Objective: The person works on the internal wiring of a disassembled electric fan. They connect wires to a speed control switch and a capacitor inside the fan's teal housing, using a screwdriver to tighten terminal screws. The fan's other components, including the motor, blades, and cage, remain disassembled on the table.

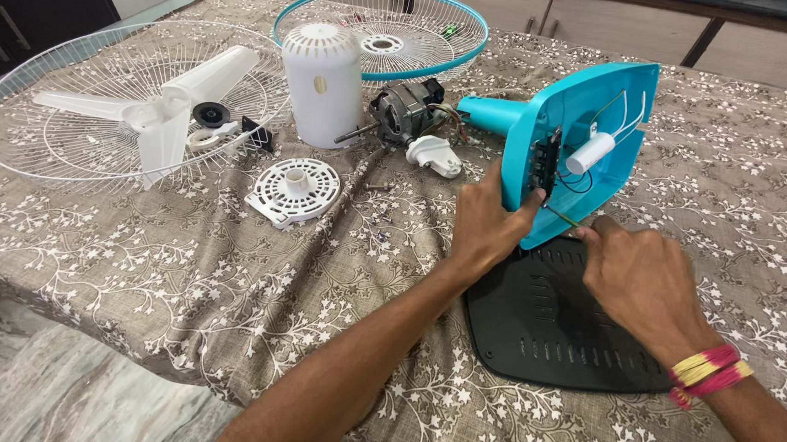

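Standing on edge on the patterned tablecloth (222, 292): turquoise fan base (594, 124), open side showing black switch block (545, 162), white capacitor (590, 154) and wires. Left hand (485, 227) clasped on its near edge. Right hand (639, 275) pinched around a thin tool (562, 214) at the switch block, above the black base cover (552, 334).

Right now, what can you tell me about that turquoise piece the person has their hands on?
The turquoise fan base shell looks like moulded plastic, tipped up on its edge with its hollow inside facing the camera and a tubular neck pointing left. Inside sit a white cylinder, thin wires and a dark switch block. It stands on the patterned tablecloth, right by a flat black bottom plate. The left hand grips its lower left edge; the right hand works at its bottom edge.
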